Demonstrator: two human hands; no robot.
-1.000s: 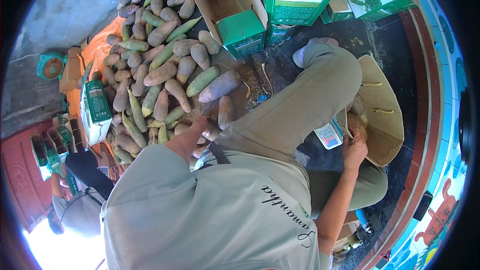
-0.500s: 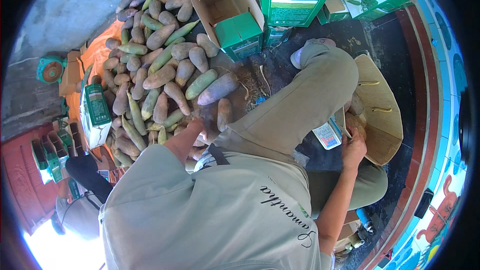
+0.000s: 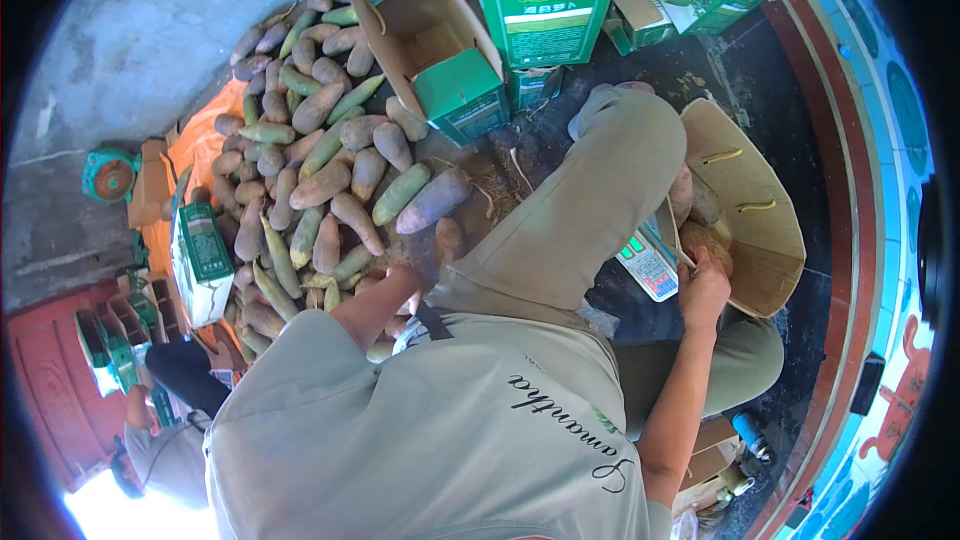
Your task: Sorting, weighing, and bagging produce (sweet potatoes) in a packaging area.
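Note:
My left hand (image 3: 402, 285) reaches down at the near edge of a heap of long radishes (image 3: 322, 187), some brownish and soil-covered, some green. Beside it a single radish (image 3: 447, 237) is partly covered by my bent leg. The fingers of that hand are mostly hidden, so I cannot make out what they hold. My right hand (image 3: 706, 290) grips the edge of an opened cardboard box (image 3: 765, 240), its fingers curled over the rim. Several radishes (image 3: 705, 205) lie inside that box. A digital scale (image 3: 650, 265) with a lit green display sits against the box, partly hidden by my leg.
Beyond the heap stands an open green carton (image 3: 460, 90), with a taller green carton (image 3: 550, 10) beside it. Orange sheeting (image 3: 205, 130) shows under the heap. A green-white carton (image 3: 203, 250) and another person (image 3: 180, 440) are at left. A blue bottle-like object (image 3: 750, 435) lies lower right.
The view has shifted a little. My left hand has moved nearer the single radish, which is now more covered by my leg. My right hand remains on the box edge; more of the scale's display shows.

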